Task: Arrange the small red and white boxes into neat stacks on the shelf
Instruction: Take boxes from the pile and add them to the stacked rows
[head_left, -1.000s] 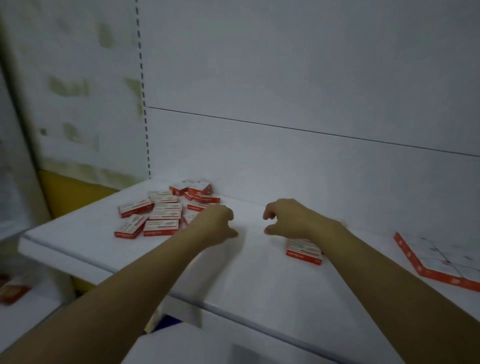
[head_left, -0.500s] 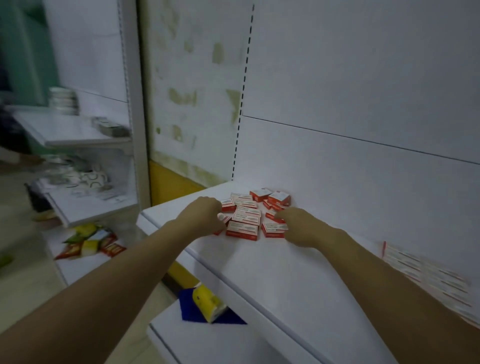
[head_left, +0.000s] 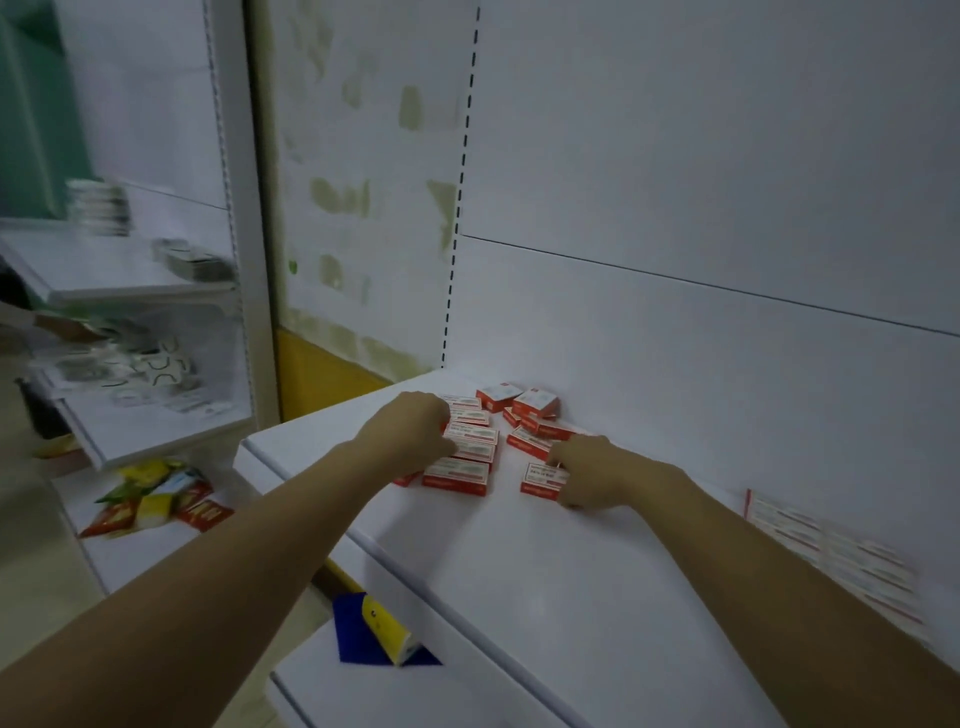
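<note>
Several small red and white boxes (head_left: 475, 447) lie scattered in the far left corner of a white shelf (head_left: 519, 561). My left hand (head_left: 413, 428) rests on the left side of the pile, fingers curled over boxes there. My right hand (head_left: 587, 470) pinches one box (head_left: 540, 479) lying apart at the right of the pile. Two boxes (head_left: 535, 402) sit stacked loosely at the back by the wall. Whether the left hand grips a box is hidden by the knuckles.
A flat red and white carton (head_left: 836, 551) lies on the shelf at the right by the wall. A lower shelf holds a blue and yellow pack (head_left: 387, 631). Another shelf unit at left holds snack packets (head_left: 156, 499) and other goods.
The view swung left and both hands moved from the bare middle of the shelf to the pile. My right hand now holds a box at the pile's right edge.
</note>
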